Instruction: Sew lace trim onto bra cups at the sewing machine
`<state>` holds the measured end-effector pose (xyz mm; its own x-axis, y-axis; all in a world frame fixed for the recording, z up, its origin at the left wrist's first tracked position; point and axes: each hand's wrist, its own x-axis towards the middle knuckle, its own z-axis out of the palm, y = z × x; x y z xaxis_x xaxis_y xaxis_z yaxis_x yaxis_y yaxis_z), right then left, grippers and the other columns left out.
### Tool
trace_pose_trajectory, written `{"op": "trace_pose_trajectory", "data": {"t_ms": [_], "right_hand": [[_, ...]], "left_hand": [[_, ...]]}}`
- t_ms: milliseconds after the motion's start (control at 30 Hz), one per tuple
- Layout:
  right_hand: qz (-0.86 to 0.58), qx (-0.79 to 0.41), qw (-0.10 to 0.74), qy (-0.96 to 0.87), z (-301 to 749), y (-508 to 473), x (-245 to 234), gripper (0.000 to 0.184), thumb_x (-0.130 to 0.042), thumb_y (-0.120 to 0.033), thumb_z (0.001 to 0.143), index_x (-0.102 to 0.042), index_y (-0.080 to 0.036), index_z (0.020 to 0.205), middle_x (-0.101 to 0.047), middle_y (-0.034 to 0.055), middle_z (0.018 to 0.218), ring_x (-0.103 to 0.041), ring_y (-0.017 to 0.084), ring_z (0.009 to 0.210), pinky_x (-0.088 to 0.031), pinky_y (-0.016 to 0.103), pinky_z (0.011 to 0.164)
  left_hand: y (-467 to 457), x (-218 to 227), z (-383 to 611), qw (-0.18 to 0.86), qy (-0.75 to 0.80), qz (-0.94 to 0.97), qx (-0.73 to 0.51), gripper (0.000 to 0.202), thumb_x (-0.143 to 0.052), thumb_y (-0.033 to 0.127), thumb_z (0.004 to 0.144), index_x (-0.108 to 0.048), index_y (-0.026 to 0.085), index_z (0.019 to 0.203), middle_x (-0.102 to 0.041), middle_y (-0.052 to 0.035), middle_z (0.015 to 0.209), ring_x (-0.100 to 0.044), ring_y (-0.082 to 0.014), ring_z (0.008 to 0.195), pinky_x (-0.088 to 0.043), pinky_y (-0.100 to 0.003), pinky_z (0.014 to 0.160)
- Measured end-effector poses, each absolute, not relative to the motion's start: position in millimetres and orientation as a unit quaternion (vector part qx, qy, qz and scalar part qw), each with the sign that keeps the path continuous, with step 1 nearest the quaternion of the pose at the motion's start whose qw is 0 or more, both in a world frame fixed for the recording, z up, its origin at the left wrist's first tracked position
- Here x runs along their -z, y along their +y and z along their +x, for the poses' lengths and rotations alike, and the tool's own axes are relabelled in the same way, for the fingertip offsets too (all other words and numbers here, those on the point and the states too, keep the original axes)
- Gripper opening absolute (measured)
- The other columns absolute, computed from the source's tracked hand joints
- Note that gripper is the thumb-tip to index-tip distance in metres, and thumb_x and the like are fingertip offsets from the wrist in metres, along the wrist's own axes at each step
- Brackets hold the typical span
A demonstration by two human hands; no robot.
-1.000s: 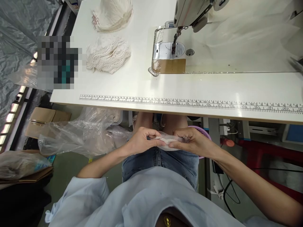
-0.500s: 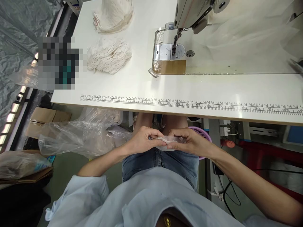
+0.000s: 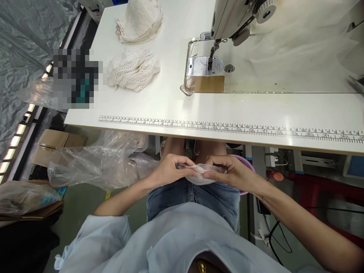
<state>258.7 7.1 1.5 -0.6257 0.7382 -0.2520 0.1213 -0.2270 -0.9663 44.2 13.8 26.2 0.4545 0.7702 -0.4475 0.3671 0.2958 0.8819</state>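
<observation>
Above my lap, a small piece of sheer white fabric [image 3: 200,179] with a lacy strip along its upper edge is stretched between both hands. My left hand [image 3: 174,170] pinches its left end between thumb and fingers. On the other side my right hand [image 3: 227,172] is closed on the right end, its thumb lying along the near side. Beyond the hands, on the white table [image 3: 142,108], rest a stack of eyelet-trimmed cream fabric [image 3: 133,70] and a second cream fabric pile [image 3: 140,22] behind it.
A sewing machine [image 3: 233,21] stands on the table, its needle area right of the fabric stacks. A printed ruler [image 3: 227,127] runs along the front edge. Below are plastic bags [image 3: 93,167], a cardboard box [image 3: 52,146] and a pink basket [image 3: 241,161].
More of the sheer fabric shows below my fingers, and the lacy edge is more exposed. Both hands keep their hold. The whole view has shifted slightly.
</observation>
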Motion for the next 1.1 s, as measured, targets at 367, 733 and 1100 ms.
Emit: {"op": "trace_pose_trajectory", "data": {"t_ms": [367, 733, 1100], "right_hand": [[-0.370, -0.676, 0.212, -0.601, 262.2, 7.0, -3.9, 0.032, -0.064, -0.047, 0.079, -0.060, -0.016, 0.072, -0.052, -0.0007, 0.063, -0.043, 0.011, 0.057, -0.031, 0.023, 0.051], [-0.318, -0.658, 0.251, -0.635, 256.2, 8.3, -7.1, 0.027, -0.054, -0.038, 0.090, -0.057, -0.017, 0.073, -0.043, -0.0041, 0.058, -0.035, 0.008, 0.053, -0.027, 0.023, 0.050], [-0.333, -0.693, 0.277, -0.577, 260.4, 3.3, -1.6, 0.025, -0.060, -0.037, 0.086, -0.058, -0.016, 0.072, -0.047, -0.0028, 0.063, -0.038, 0.009, 0.056, -0.029, 0.023, 0.050]], "left_hand": [[8.2, -28.4, 49.1, 0.649, 0.513, 0.525, -0.200, 0.025, -0.072, 0.036, 0.072, -0.075, 0.013, 0.080, -0.074, -0.0058, 0.074, -0.065, -0.0137, 0.065, -0.048, -0.019, 0.058], [7.2, -35.7, 53.8, 0.634, 0.506, 0.551, -0.195, 0.022, -0.070, 0.033, 0.075, -0.074, 0.013, 0.081, -0.074, -0.0061, 0.076, -0.066, -0.0135, 0.066, -0.047, -0.019, 0.059], [12.0, -36.5, 58.3, 0.654, 0.501, 0.544, -0.157, 0.026, -0.071, 0.035, 0.073, -0.073, 0.011, 0.083, -0.070, -0.0041, 0.070, -0.059, -0.0100, 0.061, -0.041, -0.017, 0.055]]}}
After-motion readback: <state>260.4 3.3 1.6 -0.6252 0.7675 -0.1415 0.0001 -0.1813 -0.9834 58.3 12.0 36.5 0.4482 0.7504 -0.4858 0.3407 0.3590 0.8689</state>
